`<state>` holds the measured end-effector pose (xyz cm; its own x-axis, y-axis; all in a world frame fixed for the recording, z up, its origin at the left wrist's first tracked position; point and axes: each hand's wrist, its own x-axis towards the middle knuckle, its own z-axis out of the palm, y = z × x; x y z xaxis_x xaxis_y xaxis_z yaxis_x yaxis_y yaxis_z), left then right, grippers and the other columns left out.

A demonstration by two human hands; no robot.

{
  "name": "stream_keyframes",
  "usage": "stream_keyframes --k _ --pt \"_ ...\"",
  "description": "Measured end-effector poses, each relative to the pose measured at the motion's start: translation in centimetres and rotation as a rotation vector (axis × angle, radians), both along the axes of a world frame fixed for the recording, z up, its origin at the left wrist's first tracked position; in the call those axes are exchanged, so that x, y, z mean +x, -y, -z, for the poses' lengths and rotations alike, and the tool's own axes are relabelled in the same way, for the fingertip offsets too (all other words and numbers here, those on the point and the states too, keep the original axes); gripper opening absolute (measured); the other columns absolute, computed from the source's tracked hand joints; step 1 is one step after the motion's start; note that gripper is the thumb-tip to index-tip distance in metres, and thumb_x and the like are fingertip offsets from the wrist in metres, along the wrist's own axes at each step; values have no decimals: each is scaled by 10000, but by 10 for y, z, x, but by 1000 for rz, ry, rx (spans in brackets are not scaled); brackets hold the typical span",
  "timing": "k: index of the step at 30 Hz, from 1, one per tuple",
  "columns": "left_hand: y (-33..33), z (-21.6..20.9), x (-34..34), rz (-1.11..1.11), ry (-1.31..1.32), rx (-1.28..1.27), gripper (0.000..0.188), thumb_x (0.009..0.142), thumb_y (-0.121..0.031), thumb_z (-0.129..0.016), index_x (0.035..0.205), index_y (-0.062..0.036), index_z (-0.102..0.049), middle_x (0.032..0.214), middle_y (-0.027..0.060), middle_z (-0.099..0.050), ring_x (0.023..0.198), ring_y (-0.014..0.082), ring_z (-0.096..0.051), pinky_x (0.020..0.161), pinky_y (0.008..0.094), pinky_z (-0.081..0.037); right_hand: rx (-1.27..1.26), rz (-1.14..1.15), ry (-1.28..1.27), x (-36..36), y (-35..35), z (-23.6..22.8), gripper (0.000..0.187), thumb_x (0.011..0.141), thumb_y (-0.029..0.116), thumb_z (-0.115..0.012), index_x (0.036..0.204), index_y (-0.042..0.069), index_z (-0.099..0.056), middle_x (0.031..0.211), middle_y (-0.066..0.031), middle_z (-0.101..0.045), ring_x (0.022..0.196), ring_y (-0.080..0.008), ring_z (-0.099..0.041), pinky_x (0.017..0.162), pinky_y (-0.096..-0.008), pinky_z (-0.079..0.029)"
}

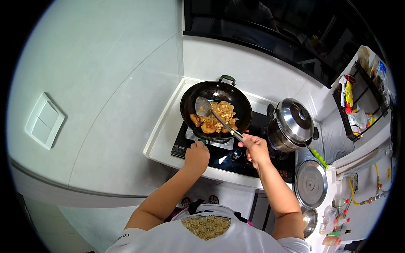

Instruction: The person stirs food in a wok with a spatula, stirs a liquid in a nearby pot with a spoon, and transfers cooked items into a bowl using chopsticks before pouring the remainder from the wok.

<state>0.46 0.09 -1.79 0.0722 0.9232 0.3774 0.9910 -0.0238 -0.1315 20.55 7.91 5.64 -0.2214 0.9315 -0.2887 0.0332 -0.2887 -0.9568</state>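
A black wok sits on the left burner of the black gas stove. Brown pieces of food lie in its middle and near side, some larger and golden. My left hand is closed at the wok's near rim, around its green near handle, which is mostly hidden by the fingers. In my right hand is the handle of a metal wok spatula, held from the right. Its broad blade rests over the left part of the food, tilted across the wok.
Right of the wok stands a lidded steel pot with dark handles. A green-handled utensil, a round metal lid and a steel bowl are further right, near several bottles. A black wall rack holds packets. A wall borders the left.
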Motion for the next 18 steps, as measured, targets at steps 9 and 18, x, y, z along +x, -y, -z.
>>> stream_keyframes --k 9,18 --pt "0 3 0 -11 17 -14 230 778 -62 -591 976 55 -600 809 93 -549 707 222 -568 510 304 -499 191 7 176 3 29 -6 286 897 110 -585 1147 -28 -595 762 -47 -639 380 -29 -402 330 -186 -287" --pt "1 -8 1 3 55 -96 271 743 -58 -589 984 65 -604 864 128 -562 739 241 -576 541 321 -511 438 298 213 29 64 63 341 861 90 -630 1178 -31 -588 914 -67 -644 717 -71 -514 638 -211 -392"
